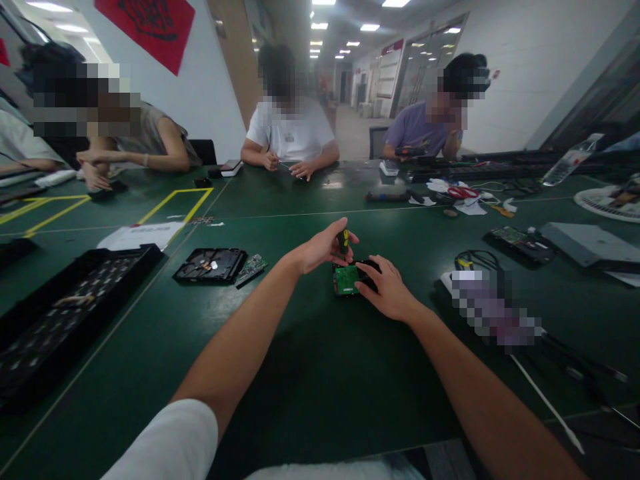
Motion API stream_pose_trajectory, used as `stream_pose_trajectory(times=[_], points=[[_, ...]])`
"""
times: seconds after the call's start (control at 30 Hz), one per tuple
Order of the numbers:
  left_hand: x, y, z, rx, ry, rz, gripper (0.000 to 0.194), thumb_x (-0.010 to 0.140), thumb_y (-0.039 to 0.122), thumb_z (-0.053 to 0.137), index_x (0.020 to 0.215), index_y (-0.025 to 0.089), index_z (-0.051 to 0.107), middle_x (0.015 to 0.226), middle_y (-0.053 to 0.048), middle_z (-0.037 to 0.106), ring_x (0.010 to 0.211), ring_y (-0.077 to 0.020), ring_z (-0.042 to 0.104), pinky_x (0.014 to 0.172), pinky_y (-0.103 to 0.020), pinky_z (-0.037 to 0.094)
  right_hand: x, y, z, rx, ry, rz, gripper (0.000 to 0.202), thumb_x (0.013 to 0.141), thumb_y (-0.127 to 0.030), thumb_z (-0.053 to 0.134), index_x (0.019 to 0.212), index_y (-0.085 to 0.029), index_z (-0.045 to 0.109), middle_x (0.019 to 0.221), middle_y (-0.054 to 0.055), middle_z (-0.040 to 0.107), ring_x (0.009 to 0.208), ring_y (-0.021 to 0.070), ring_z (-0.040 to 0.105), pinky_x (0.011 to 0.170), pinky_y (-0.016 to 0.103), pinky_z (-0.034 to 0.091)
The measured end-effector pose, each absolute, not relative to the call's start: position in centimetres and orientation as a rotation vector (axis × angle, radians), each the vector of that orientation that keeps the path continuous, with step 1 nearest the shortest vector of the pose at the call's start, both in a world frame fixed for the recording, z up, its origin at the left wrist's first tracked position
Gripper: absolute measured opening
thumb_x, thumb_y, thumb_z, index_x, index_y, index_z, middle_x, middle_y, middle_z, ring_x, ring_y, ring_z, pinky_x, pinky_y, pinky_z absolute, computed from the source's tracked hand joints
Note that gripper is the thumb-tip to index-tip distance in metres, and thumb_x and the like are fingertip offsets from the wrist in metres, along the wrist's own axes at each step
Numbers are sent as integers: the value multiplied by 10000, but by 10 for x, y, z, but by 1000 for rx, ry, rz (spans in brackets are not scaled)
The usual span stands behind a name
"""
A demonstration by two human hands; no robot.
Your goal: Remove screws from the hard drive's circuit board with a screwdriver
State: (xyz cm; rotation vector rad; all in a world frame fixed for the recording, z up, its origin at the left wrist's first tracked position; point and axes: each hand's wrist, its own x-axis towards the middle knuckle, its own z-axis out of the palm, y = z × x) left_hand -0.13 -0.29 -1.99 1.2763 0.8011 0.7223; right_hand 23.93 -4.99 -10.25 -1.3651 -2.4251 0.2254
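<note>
Desk: dark green top (300,347), faintly glossy, crossed by thin pale seams; yellow outlines (193,191) mark its far left part.
Small unit: green-boarded device (346,281), on the desk at centre, between the two hands.
Left hand: the left hand (326,250) has its grip closed around the black-and-yellow handle of an upright screwdriver (343,241), above the small unit.
Right hand: the right hand (390,288) lies on the small unit's right side, fingers apart; whether they pinch it, cannot tell.
Desk, left: long black tray (150,251) with rows of compartments; white sheet (143,235) behind it; black drive-like case (213,265); loose circuit board (253,267) just beside the case.
Desk, right: black unit with exposed board (517,241), near a flat grey box (593,243); a pixelated object (493,308), contents obscured; coiled black cable (477,259) just behind it.
Desk, far right: clear bottle (573,161), tilted; white round basket (585,200); cluster of cables and paper scraps (467,197).
Far side: three people, one in beige (161,130), one in white (291,133), one in purple (415,130); a fourth, partial, at far left (25,140).
Room: pale walls (525,67); red poster (150,27), upper left; bright ceiling panels (370,27); corridor (345,127) running back; glass-panelled front (425,60) along its right.
</note>
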Motion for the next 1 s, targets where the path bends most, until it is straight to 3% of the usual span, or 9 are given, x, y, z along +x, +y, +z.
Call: stream_pose_trajectory(times=[0.2, 0.57, 0.83, 1.0], points=[[-2, -10, -10, 1341, 815, 692, 721, 870, 832, 524, 1058, 157, 694, 912, -111, 713, 922, -254, 691, 866, -405, 544, 241, -48, -106, -1345, -2418, 230, 598, 1025, -611, 476, 1542, -311, 501, 1603, 154, 412, 1508, 411, 343, 1190, 663, 317], [-5, -13, -7, 1419, 820, 689, 746, 851, 834, 564, 1074, 136, 706, 1014, -139, 720, 956, -250, 694, 871, -401, 550, 241, -47, -109, -1334, -2412, 174, 572, 1026, -592, 497, 1507, -287, 544, 1575, 160, 434, 1498, 386, 360, 1204, 629, 315], [-2, -13, -9, 1414, 788, 743, 689, 877, 791, 581, 1002, 124, 700, 1048, -152, 707, 1007, -248, 673, 786, -344, 549, 242, -48, -108, -1329, -2411, 206, 583, 1029, -618, 474, 1523, -312, 523, 1598, 152, 417, 1514, 397, 341, 1197, 654, 315], [2, -13, -12, 1295, 696, 735, 590, 904, 712, 627, 999, 133, 680, 1045, -147, 721, 1023, -246, 693, 914, -407, 563, 243, -46, -110, -1328, -2415, 221, 586, 1025, -614, 482, 1525, -311, 520, 1613, 154, 407, 1525, 409, 318, 1197, 667, 302]])
